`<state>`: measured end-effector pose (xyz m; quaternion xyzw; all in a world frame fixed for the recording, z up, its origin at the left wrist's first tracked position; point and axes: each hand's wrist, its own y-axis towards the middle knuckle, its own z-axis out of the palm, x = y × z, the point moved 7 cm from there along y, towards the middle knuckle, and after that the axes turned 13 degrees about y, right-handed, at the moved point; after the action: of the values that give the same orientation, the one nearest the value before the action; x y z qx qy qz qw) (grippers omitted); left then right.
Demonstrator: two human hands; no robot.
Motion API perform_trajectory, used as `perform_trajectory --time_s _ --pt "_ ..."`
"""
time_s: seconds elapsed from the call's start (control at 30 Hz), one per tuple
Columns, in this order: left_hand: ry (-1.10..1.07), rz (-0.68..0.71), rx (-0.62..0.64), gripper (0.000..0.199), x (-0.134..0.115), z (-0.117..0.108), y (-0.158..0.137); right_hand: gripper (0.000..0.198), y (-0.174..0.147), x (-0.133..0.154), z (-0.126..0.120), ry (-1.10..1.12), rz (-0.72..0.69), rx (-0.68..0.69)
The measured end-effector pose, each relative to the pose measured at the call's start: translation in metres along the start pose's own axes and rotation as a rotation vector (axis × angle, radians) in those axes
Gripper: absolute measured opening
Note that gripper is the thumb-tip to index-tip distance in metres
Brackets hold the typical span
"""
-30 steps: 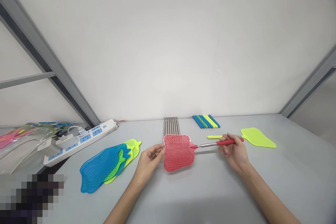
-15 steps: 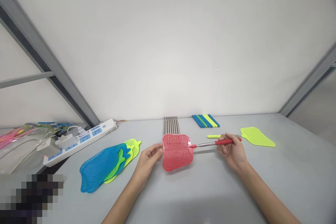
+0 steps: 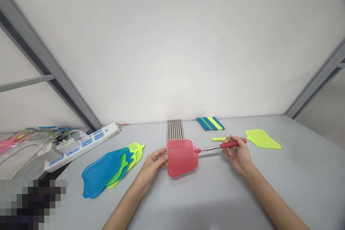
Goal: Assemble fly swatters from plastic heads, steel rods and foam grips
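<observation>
A red fly swatter (image 3: 182, 158) with a perforated head, a metal rod and a red grip is held level above the table between both hands. My right hand (image 3: 237, 153) is closed around the red grip at its right end. At the left edge of the head, my left hand (image 3: 155, 167) pinches it; some fingertips are hidden behind the mesh. Beyond the right hand lies a yellow-green fly swatter (image 3: 262, 139), its rod partly covered by that hand. Left of my left hand is a pile of loose swatter heads, a blue head (image 3: 104, 172) on top.
Behind the red head, several metal rods (image 3: 175, 129) lie side by side. Blue, green and yellow grips (image 3: 210, 123) are lined up near the wall. At the left stand a white power strip (image 3: 107, 129) with plugs and clear plastic bags (image 3: 24, 151). Grey posts flank the table.
The red swatter's head has dipped very slightly, and the view has shifted a little. Both hands keep the same hold.
</observation>
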<state>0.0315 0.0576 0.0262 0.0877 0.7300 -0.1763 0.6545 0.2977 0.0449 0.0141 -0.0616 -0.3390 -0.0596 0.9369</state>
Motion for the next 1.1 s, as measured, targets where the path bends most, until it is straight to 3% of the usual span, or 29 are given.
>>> perform_trajectory --time_s 0.37,0.73,0.97,1.1 --pt "0.009 -0.023 -0.014 0.032 -0.0038 0.0023 -0.0031 0.028 0.0008 -0.0002 -0.0016 -0.008 -0.004 -0.011" --pt "0.259 0.054 -0.038 0.031 0.0028 -0.0061 0.0039 0.025 0.0010 -0.0014 -0.0034 -0.045 -0.031 -0.022" --pt "0.293 0.106 -0.031 0.027 0.0023 -0.0049 0.0048 0.024 0.0006 -0.0037 -0.0041 -0.056 -0.024 -0.032" --pt "0.273 0.066 -0.059 0.027 -0.0001 -0.0046 0.0032 0.024 0.0003 -0.0033 -0.0039 -0.052 -0.015 -0.041"
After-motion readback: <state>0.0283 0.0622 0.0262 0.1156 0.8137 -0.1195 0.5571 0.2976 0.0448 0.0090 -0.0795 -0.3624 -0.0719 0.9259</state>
